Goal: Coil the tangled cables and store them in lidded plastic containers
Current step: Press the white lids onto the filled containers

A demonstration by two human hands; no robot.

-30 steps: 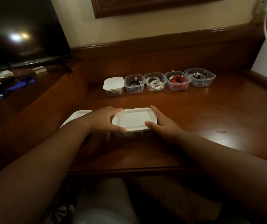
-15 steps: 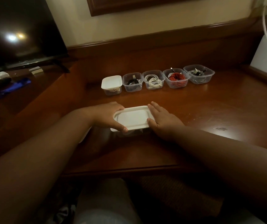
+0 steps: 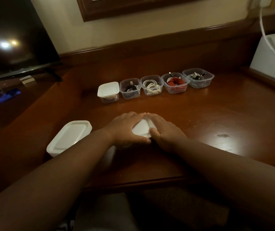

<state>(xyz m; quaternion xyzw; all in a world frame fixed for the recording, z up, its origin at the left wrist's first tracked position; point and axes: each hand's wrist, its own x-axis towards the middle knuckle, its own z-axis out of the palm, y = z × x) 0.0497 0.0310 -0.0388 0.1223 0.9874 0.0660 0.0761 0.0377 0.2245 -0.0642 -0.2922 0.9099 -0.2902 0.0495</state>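
Observation:
A white lid [image 3: 141,130] lies on a container at the desk's middle front, mostly covered by both hands. My left hand [image 3: 127,129] lies flat across its left side and my right hand [image 3: 162,130] across its right side, fingers straight, fingertips meeting at the far edge. Along the back stands a row of small clear containers: a lidded container [image 3: 108,91] at the left, then open ones with a black cable [image 3: 131,88], a white cable [image 3: 151,87], a red cable [image 3: 176,83] and mixed cables [image 3: 197,77].
A second white lidded container [image 3: 69,137] sits at the front left. A dark TV [image 3: 13,39] stands at the left with small items beneath it. A white box [image 3: 273,55] with a white cord is at the right. The wooden desk [image 3: 216,114] has a raised back edge.
Both hands moved from gripping the lid's sides to lying flat over its top, fingertips now meeting. The view shifted, showing more of the front left container.

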